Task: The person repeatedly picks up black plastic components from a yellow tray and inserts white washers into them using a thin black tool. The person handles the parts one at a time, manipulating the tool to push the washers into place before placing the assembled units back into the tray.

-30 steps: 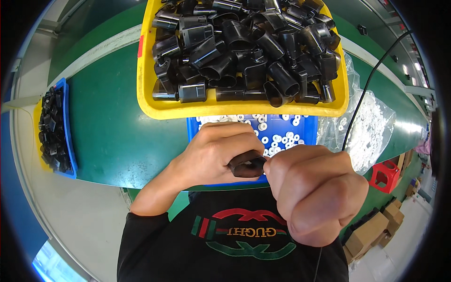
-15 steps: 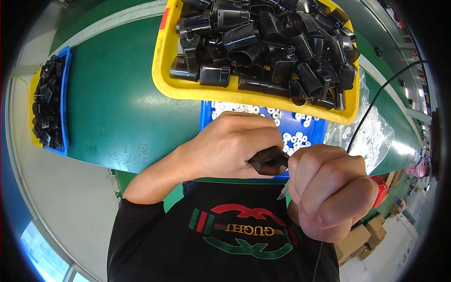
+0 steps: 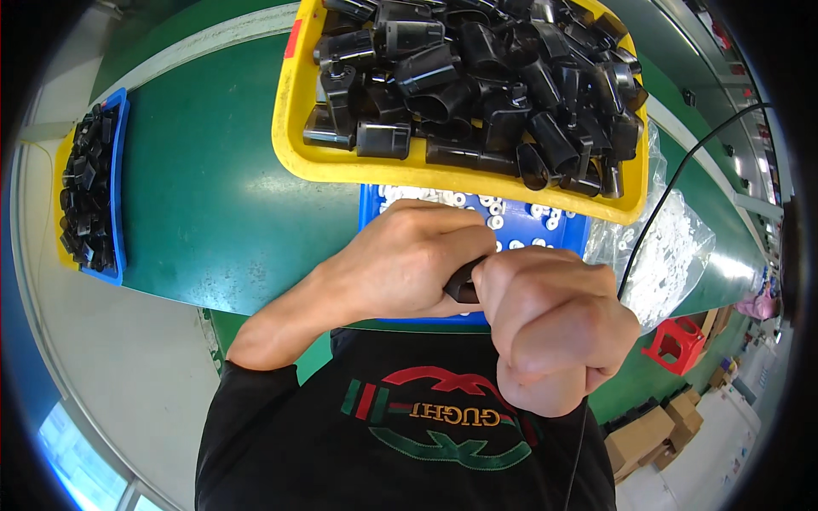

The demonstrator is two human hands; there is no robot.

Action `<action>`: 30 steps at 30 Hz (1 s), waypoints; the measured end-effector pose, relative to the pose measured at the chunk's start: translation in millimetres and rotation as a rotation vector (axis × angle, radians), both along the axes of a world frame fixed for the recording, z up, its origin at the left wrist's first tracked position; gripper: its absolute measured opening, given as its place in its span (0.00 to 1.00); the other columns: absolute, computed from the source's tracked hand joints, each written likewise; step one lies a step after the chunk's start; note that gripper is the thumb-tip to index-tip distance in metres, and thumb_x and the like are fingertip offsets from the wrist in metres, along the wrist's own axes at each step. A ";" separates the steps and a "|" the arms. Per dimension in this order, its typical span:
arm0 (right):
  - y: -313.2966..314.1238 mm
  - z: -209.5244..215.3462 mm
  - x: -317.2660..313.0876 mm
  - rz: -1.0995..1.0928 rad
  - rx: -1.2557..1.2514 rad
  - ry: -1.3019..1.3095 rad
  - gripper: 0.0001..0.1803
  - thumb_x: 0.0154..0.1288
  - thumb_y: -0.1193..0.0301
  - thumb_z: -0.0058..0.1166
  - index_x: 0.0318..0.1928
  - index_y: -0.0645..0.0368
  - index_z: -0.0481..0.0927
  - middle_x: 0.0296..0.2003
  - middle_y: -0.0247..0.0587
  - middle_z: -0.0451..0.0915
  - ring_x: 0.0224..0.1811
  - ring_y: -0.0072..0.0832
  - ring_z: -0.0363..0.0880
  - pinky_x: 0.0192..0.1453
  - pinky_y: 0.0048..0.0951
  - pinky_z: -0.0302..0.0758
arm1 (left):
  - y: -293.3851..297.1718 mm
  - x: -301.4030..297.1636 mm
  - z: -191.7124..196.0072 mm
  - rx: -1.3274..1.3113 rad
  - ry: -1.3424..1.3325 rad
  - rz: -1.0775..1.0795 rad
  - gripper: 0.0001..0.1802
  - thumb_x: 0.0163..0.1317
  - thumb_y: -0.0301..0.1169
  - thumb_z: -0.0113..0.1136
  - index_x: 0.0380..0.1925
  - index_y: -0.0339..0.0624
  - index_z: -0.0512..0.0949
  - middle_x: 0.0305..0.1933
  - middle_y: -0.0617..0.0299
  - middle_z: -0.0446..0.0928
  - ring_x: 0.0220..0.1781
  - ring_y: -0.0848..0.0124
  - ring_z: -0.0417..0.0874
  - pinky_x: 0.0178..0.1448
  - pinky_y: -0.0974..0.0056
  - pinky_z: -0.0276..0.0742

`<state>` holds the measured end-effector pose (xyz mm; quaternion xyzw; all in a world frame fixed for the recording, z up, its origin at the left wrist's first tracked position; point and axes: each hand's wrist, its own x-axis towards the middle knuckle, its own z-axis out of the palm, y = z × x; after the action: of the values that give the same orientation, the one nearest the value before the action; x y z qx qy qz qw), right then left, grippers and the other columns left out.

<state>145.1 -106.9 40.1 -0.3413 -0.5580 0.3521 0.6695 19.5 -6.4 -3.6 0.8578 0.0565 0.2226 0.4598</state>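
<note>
Small black part [image 3: 463, 285] sits pinched between our two hands, near edge of green worktop [image 3: 213, 204], over blue tray [image 3: 545, 234] of white rings. Our left hand [image 3: 400, 264] curled around it, fingers closed. Our right hand [image 3: 554, 328] fisted, pressed against left. Part mostly hidden by fingers; shape unclear. Yellow bin [image 3: 298, 128] of black housings far side.

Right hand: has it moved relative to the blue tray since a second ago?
Cannot tell. The right hand and left hand stay clamped on the small black part over the blue tray's near edge; the head camera itself shifted.
</note>
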 end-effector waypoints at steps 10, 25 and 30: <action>-3.0 32.5 26.4 0.031 -0.031 0.053 0.12 0.58 0.82 0.61 0.25 0.56 0.71 0.19 0.34 0.72 0.17 0.23 0.63 0.18 0.26 0.57 | 4.5 8.2 -3.6 -0.174 -0.103 -0.021 0.18 0.39 0.26 0.75 0.32 0.38 0.79 0.28 0.55 0.76 0.27 0.55 0.78 0.31 0.59 0.74; 1.0 5.2 17.5 0.058 0.005 0.043 0.14 0.48 0.90 0.52 0.19 0.57 0.69 0.18 0.34 0.70 0.16 0.22 0.61 0.19 0.24 0.53 | -1.8 9.2 -8.2 -0.157 -0.146 0.017 0.17 0.42 0.31 0.76 0.29 0.37 0.77 0.26 0.55 0.74 0.27 0.54 0.77 0.31 0.56 0.73; 5.0 -11.0 11.0 -0.006 -0.023 0.065 0.14 0.52 0.87 0.51 0.17 0.56 0.67 0.14 0.33 0.66 0.13 0.23 0.58 0.18 0.25 0.52 | -3.9 7.3 -17.8 -0.051 -0.033 -0.016 0.18 0.41 0.34 0.76 0.28 0.37 0.78 0.27 0.54 0.76 0.29 0.53 0.79 0.34 0.56 0.75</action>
<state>156.0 -101.8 29.1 -0.3390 -0.5307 0.3672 0.6846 26.8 -10.3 -21.4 0.8424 0.0476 0.2318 0.4842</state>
